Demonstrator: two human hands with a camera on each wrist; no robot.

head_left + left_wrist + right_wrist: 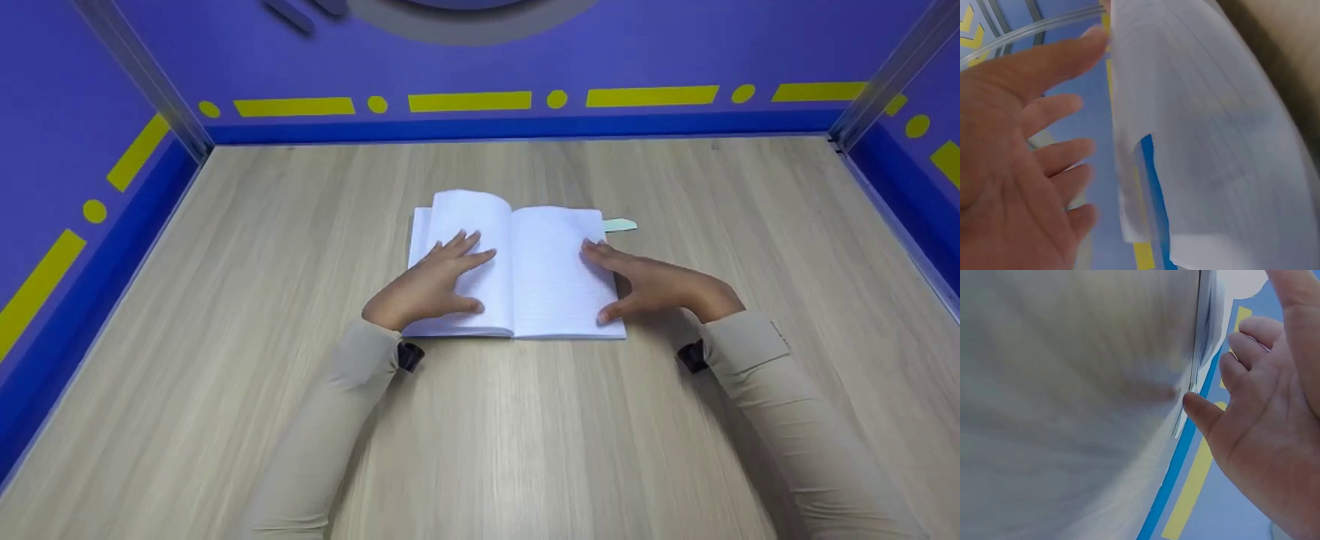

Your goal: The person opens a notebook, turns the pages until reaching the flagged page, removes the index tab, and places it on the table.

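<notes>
Pale wood-grain tabletop [487, 435]: stretches across most of the head view, flat and smooth, streaked lengthwise, shining with reflected light toward the near side
Purple-blue panel walls [637, 45]: stand around the far, left and right sides, banded darker blue along the foot, marked with flat yellow bars [469, 101] and round dots, joined by grey metal posts [146, 71] at the corners
Beige cloth sleeves [307, 442]: reach in from the bottom on both sides, slanting inward, creased along the forearms
White open paper notebook [559, 292]: lies on the tabletop, beneath and between left hand [439, 281] and right hand [656, 283], parted at the spine into two rectangular halves, faintly ruled on the right page
Left page [469, 217]: bows up near the spine, with a top leaf set askew over the leaves below
Left hand: grips nothing, spread over the left page with fingers pointing forward and thumb apart; cannot tell whether the palm touches paper
Right hand: grips nothing, reaches over the outer edge of the right page, fingers angled inward, thumb well apart near the lower corner
Small black wrist pieces [409, 356]: show at the inner side of each cuff
Thin pale-green paper tab [619, 225]: sticks out past the notebook's right edge, near the top, just beyond the right fingertips
</notes>
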